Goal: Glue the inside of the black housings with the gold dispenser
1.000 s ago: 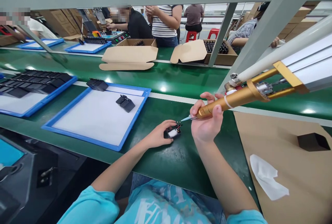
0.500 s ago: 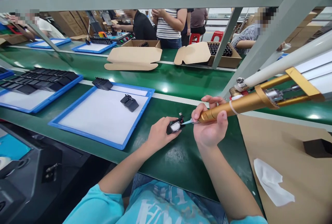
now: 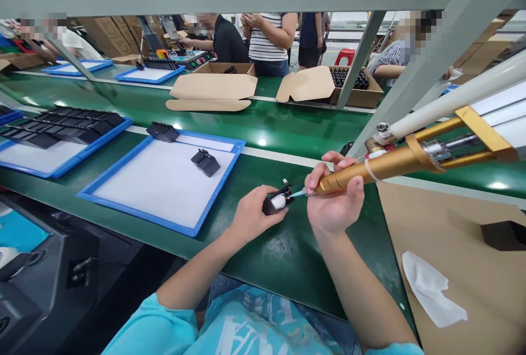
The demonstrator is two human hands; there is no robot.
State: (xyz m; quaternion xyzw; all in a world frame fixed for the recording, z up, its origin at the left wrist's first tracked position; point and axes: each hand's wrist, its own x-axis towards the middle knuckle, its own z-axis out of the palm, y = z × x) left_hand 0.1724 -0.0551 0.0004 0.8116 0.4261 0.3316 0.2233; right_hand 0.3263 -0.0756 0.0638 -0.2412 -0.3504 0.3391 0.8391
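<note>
A small black housing [image 3: 271, 205] with a white part inside is pinched between the thumb and fingers of my left hand [image 3: 253, 211], just above the green work surface. My right hand [image 3: 335, 201] is wrapped round the front of a gold-coloured glue dispenser [image 3: 370, 170]. Its pale blue nozzle tip [image 3: 298, 194] points left and reaches the right end of the housing, where small wires or parts stick up. Whether anything is flowing from the tip is too small to see.
A blue-rimmed tray [image 3: 137, 218] on the left bears two black housings [image 3: 205, 162]. Another tray [image 3: 78, 153] holds several more. On the right, cardboard [image 3: 444, 223] carries a white tissue [image 3: 431, 289] and a black block [image 3: 504, 235]. A metal post [image 3: 427, 53] slants behind the dispenser; co-workers are across the belt.
My left hand and the housing have tilted slightly, and the nozzle has shifted a little right. A dark object has appeared on the belt behind my right hand. People in the background have moved.
</note>
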